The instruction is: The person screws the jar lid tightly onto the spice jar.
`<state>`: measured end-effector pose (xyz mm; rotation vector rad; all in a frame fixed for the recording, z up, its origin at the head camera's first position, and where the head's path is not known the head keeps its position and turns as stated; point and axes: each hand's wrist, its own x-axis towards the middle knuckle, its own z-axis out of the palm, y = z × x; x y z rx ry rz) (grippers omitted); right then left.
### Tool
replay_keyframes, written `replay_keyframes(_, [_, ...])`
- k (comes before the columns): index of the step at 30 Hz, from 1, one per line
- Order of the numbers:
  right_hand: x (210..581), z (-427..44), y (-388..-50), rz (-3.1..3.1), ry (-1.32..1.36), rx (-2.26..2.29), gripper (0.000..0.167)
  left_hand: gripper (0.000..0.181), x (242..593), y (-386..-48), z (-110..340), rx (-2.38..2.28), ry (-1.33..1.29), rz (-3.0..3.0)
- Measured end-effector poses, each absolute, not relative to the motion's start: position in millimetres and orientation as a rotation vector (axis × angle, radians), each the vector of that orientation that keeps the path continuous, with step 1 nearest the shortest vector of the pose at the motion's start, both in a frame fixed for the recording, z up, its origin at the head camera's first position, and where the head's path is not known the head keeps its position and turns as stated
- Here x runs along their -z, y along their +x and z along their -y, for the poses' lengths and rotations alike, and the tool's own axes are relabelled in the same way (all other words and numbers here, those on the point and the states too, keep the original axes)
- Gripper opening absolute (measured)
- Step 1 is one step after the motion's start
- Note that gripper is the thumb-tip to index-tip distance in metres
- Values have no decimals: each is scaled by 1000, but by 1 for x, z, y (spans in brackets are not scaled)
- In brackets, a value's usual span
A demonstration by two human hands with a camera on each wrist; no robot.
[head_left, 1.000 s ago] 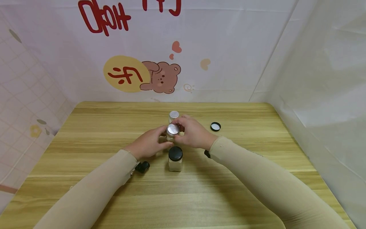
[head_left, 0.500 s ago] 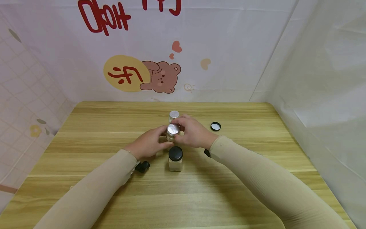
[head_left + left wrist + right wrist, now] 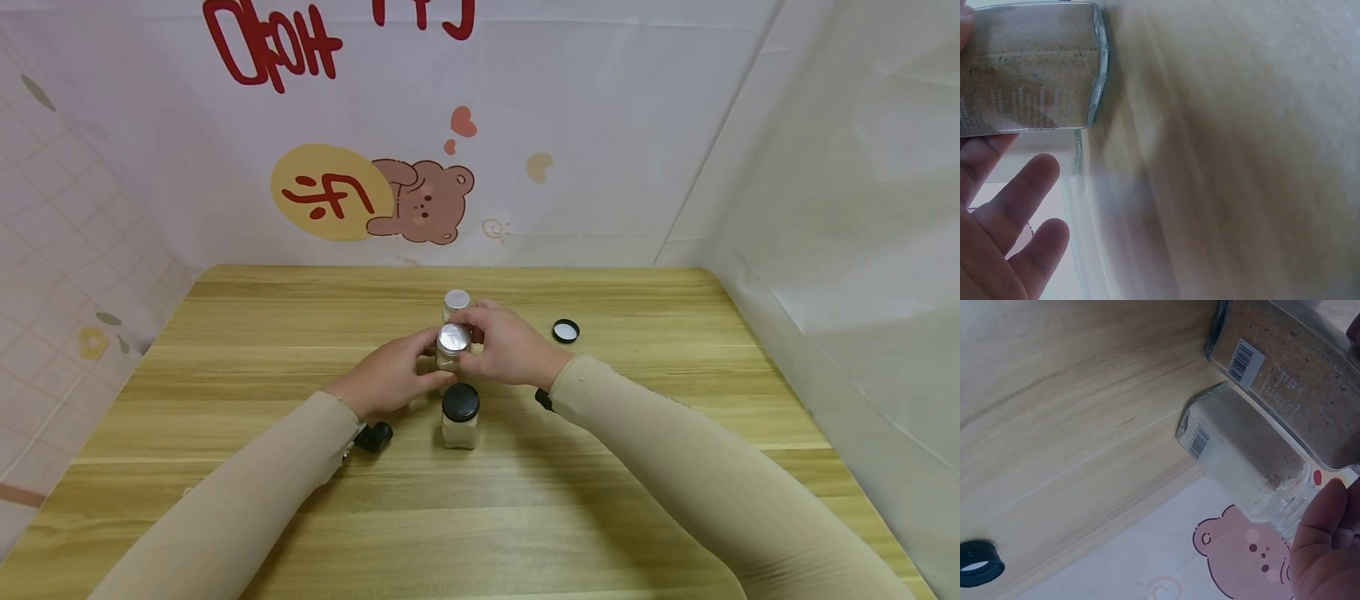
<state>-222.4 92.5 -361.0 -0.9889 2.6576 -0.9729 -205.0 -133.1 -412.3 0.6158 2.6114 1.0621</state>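
Observation:
In the head view, a square glass jar with a shiny silver top [image 3: 453,339] stands between the two hands, brown contents showing in it [image 3: 1029,69]. Around its left side, the left hand [image 3: 390,379] grips it with thumb and fingers; two other fingers are spread below it in the left wrist view. The right hand [image 3: 513,350] pinches the jar near its top from the right. Just behind is a second silver-topped jar [image 3: 457,302], with pale contents in the right wrist view [image 3: 1241,462]. A black-lidded jar [image 3: 461,417] stands upright in front of the hands.
A loose black lid [image 3: 566,332], its white inside facing up, lies on the wooden table [image 3: 480,517] right of the jars. Printed white sheets [image 3: 600,125] stand behind the table and at both sides.

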Motion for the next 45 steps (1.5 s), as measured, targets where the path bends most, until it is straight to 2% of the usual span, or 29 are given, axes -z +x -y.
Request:
replay_keyframes(7, [361,-93,-223,-2614,-985,1015,48,66,411,-204,133,-1057,607,-2605])
replay_keyframes(16, [364,-93,-224,-2591,-996,1043,40,67,411,-204,134,-1076,618,-2599])
replay_keyframes(34, [366,-92,-224,-2584,-961,1100,38,71,409,-204,134,-1068,631,-2587])
replay_keyframes(45, [366,-94,-222,-2588,-1012,1090,37,64,411,-204,134,-1057,595,-2601])
